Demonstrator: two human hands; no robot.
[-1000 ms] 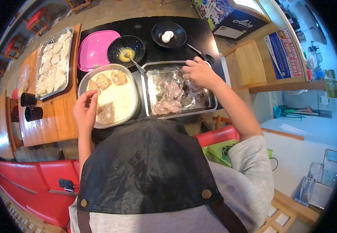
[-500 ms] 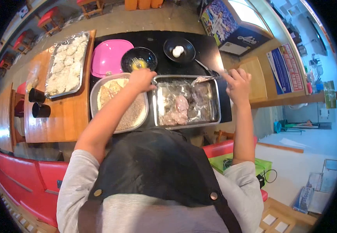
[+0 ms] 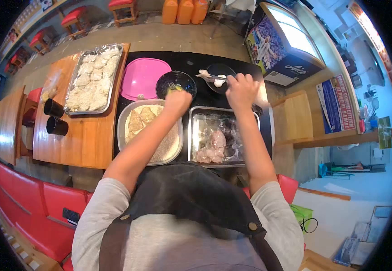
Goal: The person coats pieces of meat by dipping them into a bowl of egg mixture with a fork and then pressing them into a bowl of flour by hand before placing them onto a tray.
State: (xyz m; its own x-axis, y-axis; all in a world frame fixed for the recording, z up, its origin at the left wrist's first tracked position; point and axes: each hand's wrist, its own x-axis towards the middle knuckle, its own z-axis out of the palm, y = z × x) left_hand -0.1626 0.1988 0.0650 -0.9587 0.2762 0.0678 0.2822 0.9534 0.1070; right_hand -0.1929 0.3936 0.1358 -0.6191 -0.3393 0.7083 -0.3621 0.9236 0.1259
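My right hand (image 3: 242, 92) is closed around metal tongs (image 3: 218, 77), whose tips grip a pale piece of raw meat (image 3: 203, 73). The tongs pass over a black bowl (image 3: 211, 86) holding white eggs (image 3: 220, 81). At the near rim of another black bowl (image 3: 191, 86), my left hand (image 3: 179, 101) is closed on a fork (image 3: 172, 86), its handle hidden by the fingers. Yellow egg shows around the tines. Beneath my left forearm sits a tub (image 3: 122, 131) of breading with coated pieces. A metal tray (image 3: 195, 122) of raw meat (image 3: 217, 142) lies under my right forearm.
A pink lid (image 3: 145, 77) lies behind the tub. On the wooden table (image 3: 87, 147) at left are a wrapped tray of coated pieces (image 3: 94, 79) and two black cups (image 3: 56, 125). A freezer (image 3: 281, 49) stands at the far right.
My right hand has moved from the metal tray's right edge, forward and left, carrying the meat in the tongs toward the bowls. My left hand stays by the fork bowl. The view has shifted.
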